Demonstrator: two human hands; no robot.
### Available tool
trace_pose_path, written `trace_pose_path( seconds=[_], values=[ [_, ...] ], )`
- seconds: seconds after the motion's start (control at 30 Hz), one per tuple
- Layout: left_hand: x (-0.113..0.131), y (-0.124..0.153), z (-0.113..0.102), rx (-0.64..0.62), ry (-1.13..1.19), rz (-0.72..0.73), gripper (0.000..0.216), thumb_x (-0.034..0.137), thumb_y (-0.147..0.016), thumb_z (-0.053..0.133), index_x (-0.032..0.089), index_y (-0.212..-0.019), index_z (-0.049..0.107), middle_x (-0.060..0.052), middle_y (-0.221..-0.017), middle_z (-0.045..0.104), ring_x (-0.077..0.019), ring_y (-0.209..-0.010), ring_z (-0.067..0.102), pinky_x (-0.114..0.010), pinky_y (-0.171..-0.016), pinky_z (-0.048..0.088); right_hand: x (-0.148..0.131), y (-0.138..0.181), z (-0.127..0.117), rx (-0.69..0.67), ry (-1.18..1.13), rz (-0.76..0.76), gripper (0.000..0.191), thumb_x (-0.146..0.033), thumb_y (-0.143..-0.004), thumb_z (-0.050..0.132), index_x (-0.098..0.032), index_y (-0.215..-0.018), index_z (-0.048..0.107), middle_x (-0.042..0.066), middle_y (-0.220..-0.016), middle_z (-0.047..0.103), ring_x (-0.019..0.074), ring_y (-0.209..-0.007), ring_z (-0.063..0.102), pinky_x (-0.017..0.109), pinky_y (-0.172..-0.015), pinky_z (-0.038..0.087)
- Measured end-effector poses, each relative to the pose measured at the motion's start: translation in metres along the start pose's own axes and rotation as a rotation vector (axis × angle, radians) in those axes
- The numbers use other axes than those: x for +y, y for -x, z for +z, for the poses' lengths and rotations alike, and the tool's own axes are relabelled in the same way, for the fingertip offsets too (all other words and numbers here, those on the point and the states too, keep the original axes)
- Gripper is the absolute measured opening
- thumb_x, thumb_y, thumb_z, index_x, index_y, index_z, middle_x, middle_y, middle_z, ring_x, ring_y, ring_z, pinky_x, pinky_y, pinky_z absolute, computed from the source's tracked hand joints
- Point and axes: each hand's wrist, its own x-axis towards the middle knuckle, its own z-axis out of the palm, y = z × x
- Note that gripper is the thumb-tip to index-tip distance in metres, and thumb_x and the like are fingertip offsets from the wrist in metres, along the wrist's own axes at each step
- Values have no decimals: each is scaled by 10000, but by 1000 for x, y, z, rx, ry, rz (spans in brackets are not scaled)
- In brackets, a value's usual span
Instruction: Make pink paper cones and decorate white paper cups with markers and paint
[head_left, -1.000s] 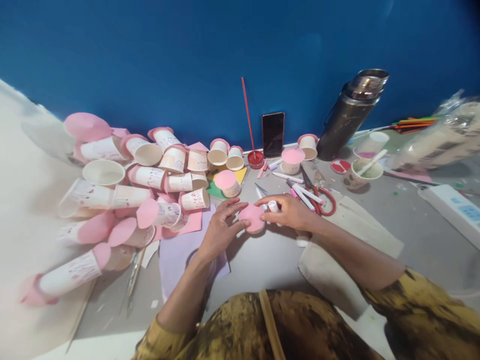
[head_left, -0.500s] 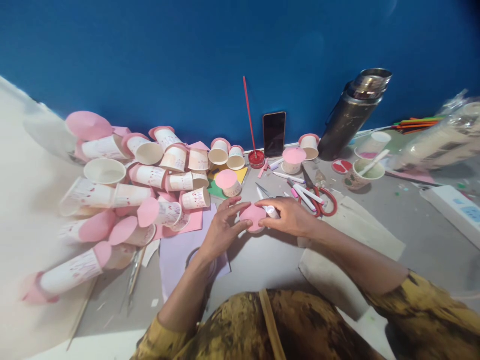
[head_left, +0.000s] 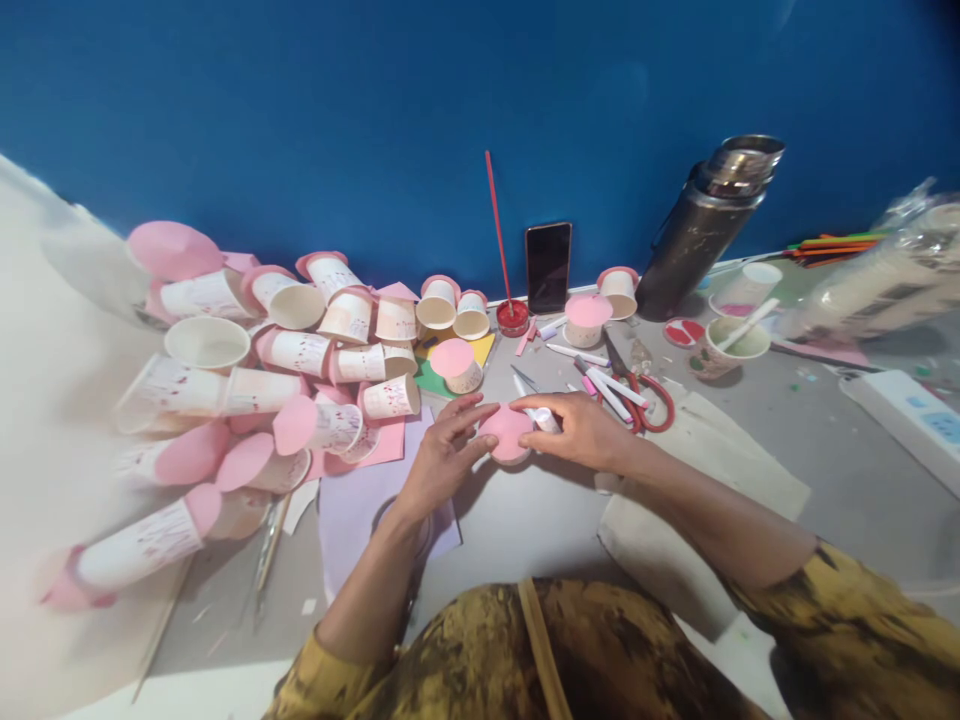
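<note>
A paper cup topped with a pink paper disc [head_left: 507,434] stands in front of me, gripped from both sides. My left hand [head_left: 448,455] is closed on its left side, thumb and forefinger on the disc's edge. From the right, my right hand [head_left: 574,430] holds the same disc and cup with thumb and forefinger. A white pen or tube [head_left: 546,420] shows beside the right fingers; whether they touch it I cannot tell. Just beyond is another paper cup with a pink disc [head_left: 454,360]. The cup's body is mostly hidden under the disc.
Many pink-topped paper cups [head_left: 300,355] are piled at the left. Markers [head_left: 607,390] and red-handled scissors [head_left: 658,405] lie to the right. Behind stand a phone [head_left: 548,268], a dark flask [head_left: 694,240] and a red pot [head_left: 513,318] with a stick. A white power strip [head_left: 911,410] lies far right.
My thumbs have shifted slightly on the pink disc. Both hands stay around the same cup, and everything else stays put.
</note>
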Motion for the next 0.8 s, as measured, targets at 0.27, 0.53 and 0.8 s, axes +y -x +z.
trace_pose_path(
  seconds=[0.27,0.53,0.8],
  values=[
    [-3,1,0,20,-104,40,438,429,-847,759,306,-1266,734,-99,-1516,527,-300,-1459,430,-473,-1165,393,1,0,1,-2,10,-3,392,-312,-831,739,-264,-1220,759,35,-1227,777,253,-1091,732,344,-993,533],
    [-4,9,1,22,-318,195,438,474,-906,696,321,-1317,695,-92,-1626,404,-316,-1509,347,-575,-1227,281,1,0,0,-21,18,-8,411,-298,-828,728,-252,-1236,754,49,-1236,773,260,-1111,725,343,-987,525],
    [10,6,-1,-72,-401,229,591,516,-836,769,319,-1380,648,-119,-1652,319,-370,-1535,277,-580,-1235,265,1,1,-2,0,20,8,415,-326,-827,739,-276,-1239,742,33,-1219,779,249,-1049,737,332,-920,532]
  ],
)
